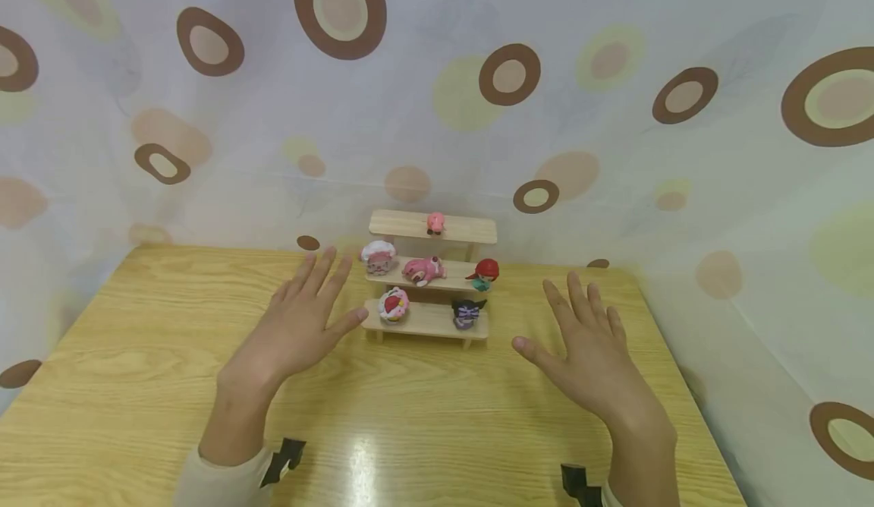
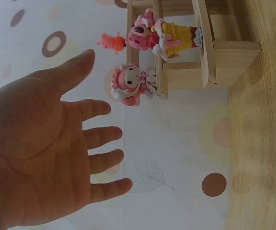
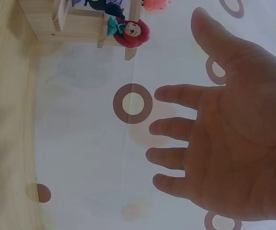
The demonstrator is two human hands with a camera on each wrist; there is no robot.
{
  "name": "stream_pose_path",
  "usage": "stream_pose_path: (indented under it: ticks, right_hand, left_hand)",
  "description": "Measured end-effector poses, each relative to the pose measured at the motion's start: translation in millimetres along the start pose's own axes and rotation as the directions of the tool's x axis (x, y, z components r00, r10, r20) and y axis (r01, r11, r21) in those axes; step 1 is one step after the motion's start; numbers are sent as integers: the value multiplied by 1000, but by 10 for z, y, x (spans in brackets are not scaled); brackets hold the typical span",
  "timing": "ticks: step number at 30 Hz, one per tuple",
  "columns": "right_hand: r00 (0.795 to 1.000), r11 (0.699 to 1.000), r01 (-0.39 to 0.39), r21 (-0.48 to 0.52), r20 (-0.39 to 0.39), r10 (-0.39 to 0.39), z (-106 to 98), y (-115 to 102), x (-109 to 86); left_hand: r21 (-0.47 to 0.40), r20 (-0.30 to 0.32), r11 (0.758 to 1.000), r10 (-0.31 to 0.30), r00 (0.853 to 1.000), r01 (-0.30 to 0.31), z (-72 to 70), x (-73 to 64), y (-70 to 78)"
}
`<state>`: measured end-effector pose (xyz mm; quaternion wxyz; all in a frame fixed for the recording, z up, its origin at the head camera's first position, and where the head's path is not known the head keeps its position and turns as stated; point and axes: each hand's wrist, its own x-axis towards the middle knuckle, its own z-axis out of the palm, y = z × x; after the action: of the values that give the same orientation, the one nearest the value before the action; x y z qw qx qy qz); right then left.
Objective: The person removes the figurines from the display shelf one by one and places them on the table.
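A small three-tier wooden shelf (image 1: 437, 325) stands toward the back of the table with several toy figurines on it. A small pink figurine (image 1: 435, 223) is on the top tier. The middle tier bears a white-and-pink hooded figurine (image 1: 378, 258), a pink figurine lying on its front (image 1: 425, 270) and a red-haired figurine (image 1: 485, 273). Below are a figurine with a white-and-pink top (image 1: 394, 305) and a purple-and-black one (image 1: 466, 313). My left hand (image 1: 293, 332), fingers spread, is left of the shelf. To its right, my right hand (image 1: 594, 359) has fingers outstretched too. Both hold nothing.
The wood-grain table (image 1: 410, 408) reaches back to a pale wall covering (image 1: 410, 112) with brown rings and dots. This covering also runs along the right side. Dark mounts (image 1: 285, 458) sit at both wrists.
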<state>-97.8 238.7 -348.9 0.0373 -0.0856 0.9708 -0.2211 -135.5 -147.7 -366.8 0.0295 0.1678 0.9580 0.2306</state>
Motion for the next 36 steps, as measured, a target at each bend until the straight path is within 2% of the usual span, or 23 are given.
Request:
stream_pose_path:
  ticks: [7, 13, 18, 22, 25, 29, 32, 36]
  right_hand:
    - [1000, 1000, 16, 24, 5, -16, 9, -19, 15]
    - [999, 998, 35, 61, 15, -36, 23, -15, 17]
    - [999, 994, 51, 101, 14, -53, 44, -15, 23]
    - [998, 990, 69, 122, 1, -69, 49, -21, 36]
    - [997, 987, 82, 141, -22, -79, 51, -14, 41]
    - [994, 980, 110, 167, -45, -104, 88, -23, 46]
    - [992, 976, 122, 181, -57, -114, 118, -36, 44]
    - [991, 972, 125, 199, -67, -114, 148, -36, 56]
  left_hand:
    - [-98, -94, 990, 92, 991, -101, -7, 93, -69]
    - [-204, -146, 971, 94, 985, -123, 38, 196, -193]
    - [-326, -207, 932, 92, 974, -157, 104, 277, -320]
    - [-429, -248, 881, 100, 964, -202, 168, 399, -401]
    - [-539, -253, 812, 98, 962, -225, 229, 548, -426]
    - [-674, -231, 706, 76, 970, -216, 291, 715, -410]
    - [-731, -221, 644, 88, 971, -224, 313, 805, -376]
    - [-776, -210, 583, 118, 970, -239, 345, 875, -361]
